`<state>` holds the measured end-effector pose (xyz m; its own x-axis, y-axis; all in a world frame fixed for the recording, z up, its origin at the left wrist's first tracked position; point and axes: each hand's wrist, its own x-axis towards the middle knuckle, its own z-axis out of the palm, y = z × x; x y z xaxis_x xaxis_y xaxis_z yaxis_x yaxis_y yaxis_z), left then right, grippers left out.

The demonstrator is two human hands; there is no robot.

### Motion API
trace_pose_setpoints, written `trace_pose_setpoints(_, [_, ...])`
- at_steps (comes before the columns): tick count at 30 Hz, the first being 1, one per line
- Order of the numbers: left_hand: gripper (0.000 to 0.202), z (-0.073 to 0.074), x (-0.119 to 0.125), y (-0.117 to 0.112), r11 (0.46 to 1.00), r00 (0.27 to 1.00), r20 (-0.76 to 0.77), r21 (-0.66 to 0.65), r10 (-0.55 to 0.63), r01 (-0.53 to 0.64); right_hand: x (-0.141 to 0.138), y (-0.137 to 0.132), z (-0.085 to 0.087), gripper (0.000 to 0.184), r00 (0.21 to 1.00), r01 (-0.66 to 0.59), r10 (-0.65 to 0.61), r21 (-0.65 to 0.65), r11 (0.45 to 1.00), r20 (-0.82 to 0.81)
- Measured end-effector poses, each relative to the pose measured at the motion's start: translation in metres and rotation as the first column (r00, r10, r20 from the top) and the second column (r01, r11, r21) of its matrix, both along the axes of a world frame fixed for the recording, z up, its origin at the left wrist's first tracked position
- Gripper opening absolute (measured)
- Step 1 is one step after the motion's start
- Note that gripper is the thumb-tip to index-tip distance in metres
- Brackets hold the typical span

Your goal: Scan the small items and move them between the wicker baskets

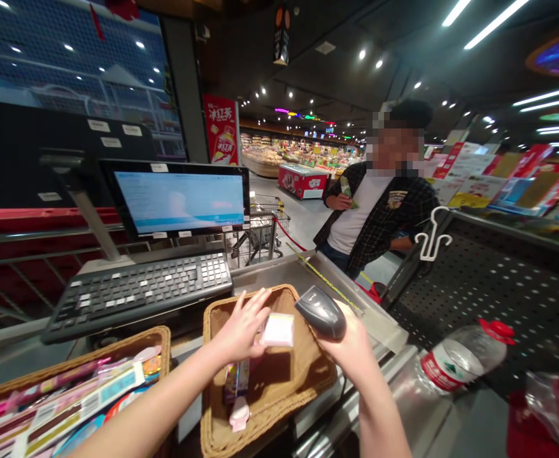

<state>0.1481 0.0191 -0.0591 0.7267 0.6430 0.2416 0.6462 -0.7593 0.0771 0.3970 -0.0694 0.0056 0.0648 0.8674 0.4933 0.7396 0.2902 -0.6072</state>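
My left hand (245, 326) is closed on the edge of a small box with a white face (278, 331), held above a brown woven basket (303, 389). What is printed on the box is too washed out to read. Wrapped in my right hand (353, 346) is a black handheld barcode scanner (321, 312), its head pointing left towards the box. Inside the basket, below my left hand, lie a purple package (236, 381) and a small pink item (240, 415).
On the left, a second basket (165, 356) holds several colourful packages. Behind stand a keyboard (141, 292) and a lit monitor (181, 200). A large clear bottle (461, 356) with a red cap lies at the right. A person (370, 210) across the counter holds a green packet.
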Motion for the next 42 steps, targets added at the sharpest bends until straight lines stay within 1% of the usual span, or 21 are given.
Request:
trace_pose_setpoints(3, [0.058,0.031,-0.030,-0.003,0.991,0.998,0.051,0.126,0.040,-0.046,-0.012,0.004,0.005,0.040,0.999,0.025,-0.024,0.021,0.999,-0.034])
trace_pose_setpoints(6, [0.055,0.055,-0.058,-0.007,0.964,0.992,0.074,0.240,0.099,-0.114,-0.026,0.008,0.010,0.045,0.997,0.047,-0.043,0.064,0.997,-0.064])
trace_pose_setpoints(9, [0.056,0.071,-0.085,-0.013,0.936,0.983,0.092,0.303,0.160,-0.181,-0.045,0.013,0.015,0.045,0.998,0.023,-0.018,0.098,0.995,-0.052])
trace_pose_setpoints(13, [0.059,0.082,-0.117,-0.024,0.905,0.964,0.125,0.334,0.234,-0.263,-0.076,0.014,0.020,0.037,0.999,-0.047,0.048,0.140,0.989,-0.002])
trace_pose_setpoints(16, [0.058,0.087,-0.139,-0.032,0.879,0.948,0.154,0.357,0.280,-0.317,-0.101,0.012,0.024,0.035,0.997,-0.077,0.075,0.161,0.984,0.022])
trace_pose_setpoints(20, [0.058,0.088,-0.169,-0.041,0.843,0.926,0.182,0.385,0.331,-0.376,-0.135,0.008,0.027,0.040,0.990,-0.140,0.136,0.155,0.978,0.040])
trace_pose_setpoints(23, [0.058,0.088,-0.190,-0.048,0.816,0.906,0.199,0.394,0.374,-0.423,-0.159,0.004,0.027,0.042,0.971,-0.236,0.229,0.116,0.965,0.071])
trace_pose_setpoints(25, [0.058,0.088,-0.203,-0.054,0.797,0.889,0.215,0.394,0.404,-0.458,-0.173,0.000,0.026,0.040,0.950,-0.302,0.293,0.078,0.950,0.108])
trace_pose_setpoints(28, [0.056,0.088,-0.220,-0.064,0.774,0.865,0.236,0.387,0.443,-0.502,-0.191,-0.007,0.024,0.040,0.930,-0.351,0.344,0.037,0.936,0.130])
trace_pose_setpoints(32, [0.056,0.090,-0.238,-0.078,0.756,0.843,0.254,0.374,0.475,-0.538,-0.209,-0.020,0.024,0.043,0.927,-0.365,0.361,0.021,0.931,0.103])
trace_pose_setpoints(36, [0.057,0.091,-0.253,-0.086,0.747,0.833,0.255,0.368,0.491,-0.553,-0.221,-0.028,0.025,0.045,0.926,-0.369,0.366,0.018,0.929,0.094])
trace_pose_setpoints(42, [0.056,0.088,-0.265,-0.092,0.743,0.826,0.259,0.361,0.500,-0.563,-0.231,-0.034,0.025,0.038,0.917,-0.384,0.381,0.002,0.923,0.115])
